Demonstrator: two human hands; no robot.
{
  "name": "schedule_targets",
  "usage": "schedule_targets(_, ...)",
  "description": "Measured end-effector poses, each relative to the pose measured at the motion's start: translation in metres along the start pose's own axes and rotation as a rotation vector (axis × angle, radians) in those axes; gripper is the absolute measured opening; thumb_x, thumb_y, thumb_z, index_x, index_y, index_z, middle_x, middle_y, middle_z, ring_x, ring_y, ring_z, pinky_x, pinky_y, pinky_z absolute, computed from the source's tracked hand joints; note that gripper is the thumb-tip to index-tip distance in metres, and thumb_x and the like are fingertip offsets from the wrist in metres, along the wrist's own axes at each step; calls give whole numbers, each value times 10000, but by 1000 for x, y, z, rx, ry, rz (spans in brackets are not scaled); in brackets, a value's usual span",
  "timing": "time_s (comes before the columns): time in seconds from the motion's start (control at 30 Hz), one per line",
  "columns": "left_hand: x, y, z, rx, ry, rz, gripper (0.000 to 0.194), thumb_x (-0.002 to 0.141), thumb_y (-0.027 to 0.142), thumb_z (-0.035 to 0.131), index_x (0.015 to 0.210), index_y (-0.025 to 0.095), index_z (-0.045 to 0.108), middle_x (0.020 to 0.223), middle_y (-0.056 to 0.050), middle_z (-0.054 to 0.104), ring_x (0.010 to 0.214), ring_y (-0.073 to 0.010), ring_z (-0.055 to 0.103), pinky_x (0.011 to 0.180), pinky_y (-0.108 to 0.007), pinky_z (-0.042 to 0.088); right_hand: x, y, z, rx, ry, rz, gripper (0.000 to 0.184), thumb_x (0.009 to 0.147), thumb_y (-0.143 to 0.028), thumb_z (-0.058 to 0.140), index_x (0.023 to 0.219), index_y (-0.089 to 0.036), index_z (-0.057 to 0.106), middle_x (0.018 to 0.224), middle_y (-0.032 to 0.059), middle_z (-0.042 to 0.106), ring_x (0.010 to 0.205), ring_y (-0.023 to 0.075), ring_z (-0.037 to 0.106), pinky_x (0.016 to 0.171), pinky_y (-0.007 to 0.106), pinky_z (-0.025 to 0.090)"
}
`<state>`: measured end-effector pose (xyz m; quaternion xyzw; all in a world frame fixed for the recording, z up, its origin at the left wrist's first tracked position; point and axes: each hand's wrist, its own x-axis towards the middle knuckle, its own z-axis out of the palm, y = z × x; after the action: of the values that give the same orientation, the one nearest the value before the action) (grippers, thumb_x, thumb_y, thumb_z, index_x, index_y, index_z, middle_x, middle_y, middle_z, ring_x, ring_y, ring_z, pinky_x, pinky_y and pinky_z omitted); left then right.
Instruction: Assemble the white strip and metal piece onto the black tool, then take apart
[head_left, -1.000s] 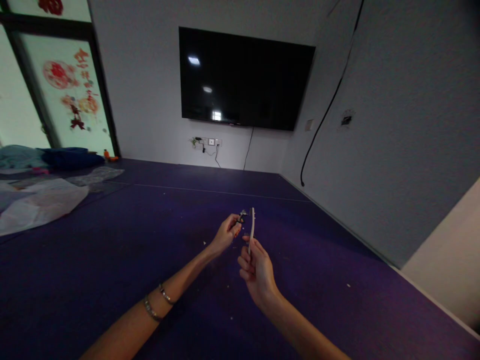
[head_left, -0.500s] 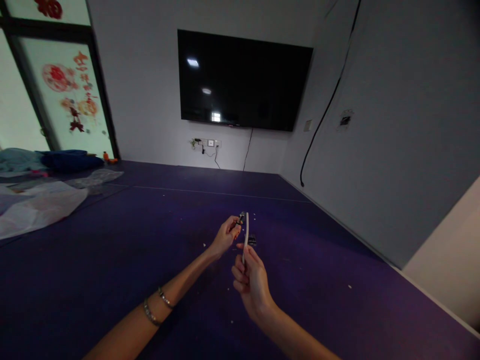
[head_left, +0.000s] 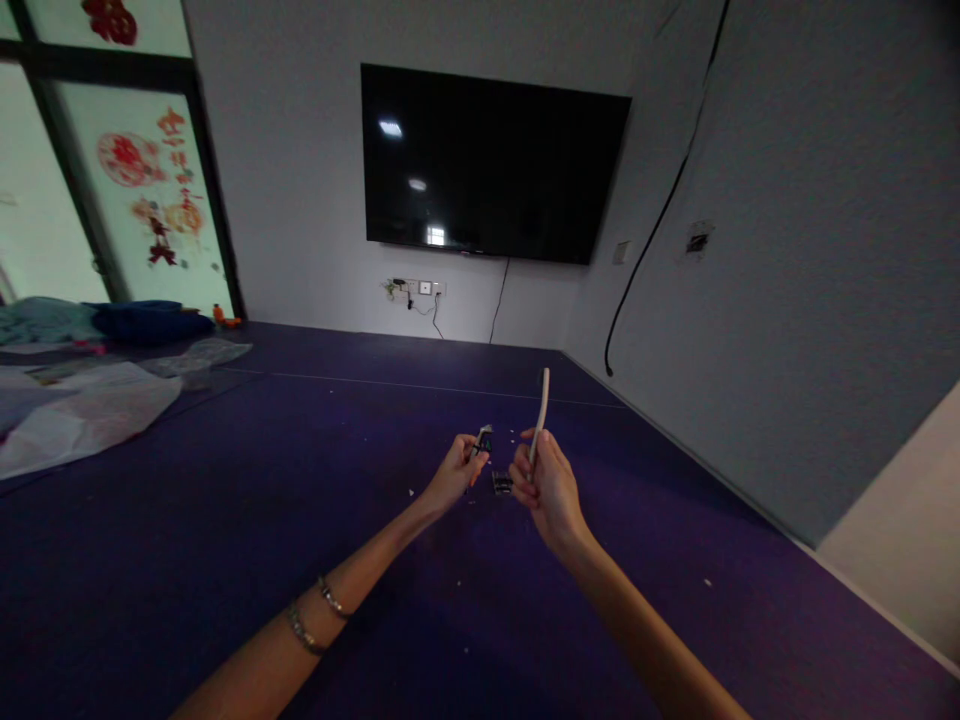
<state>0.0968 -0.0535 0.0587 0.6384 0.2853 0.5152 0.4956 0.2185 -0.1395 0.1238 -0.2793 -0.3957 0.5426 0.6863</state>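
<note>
My left hand is closed on a small dark piece with a pale edge, too small to name. My right hand is wrapped round the lower part of a slim white stick, shaped like a toothbrush and slightly bent. The stick points up, apart from the piece in my left hand; a faint dark patch shows beside its tip. Between my hands, a small dark block with light lines lies on the purple surface, partly covered by my right fingers.
Small white crumbs dot the purple surface. Clear plastic sheeting and a dark blue cloth lie at the left. A television hangs on the far wall above sockets. A black cable dangles along the right wall.
My right hand has moved right and up with the white stick, drawing it away from the dark piece. My left hand stays nearly in place, with the piece turned slightly.
</note>
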Motion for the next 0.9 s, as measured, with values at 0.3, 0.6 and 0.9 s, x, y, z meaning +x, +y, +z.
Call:
schedule_targets(0.3,1,4,-2,29,21,27,239,750,374,580,803,160,487,634,37,500,576,-87,475,586,-227,379,47,-18,-59,-413,6,-97,301,660,-452,655,733,-162,623,581,-16,502,488,77,431,421,208,269)
schedule_targets(0.6,-2,1,-3,51,47,52,165,812,292,485,870,145,534,679,12,501,616,-102,473,629,-237,390,56,-27,-92,-982,-98,-127,430,746,-526,528,560,-152,631,472,-27,395,471,87,337,482,251,220)
schedule_targets(0.9,-10,4,3,145,21,124,193,848,291,422,858,143,545,654,15,468,612,-107,441,611,-232,358,51,-7,-75,-1191,-164,-150,493,779,-563,453,545,-152,595,481,-33,355,486,93,333,486,245,212)
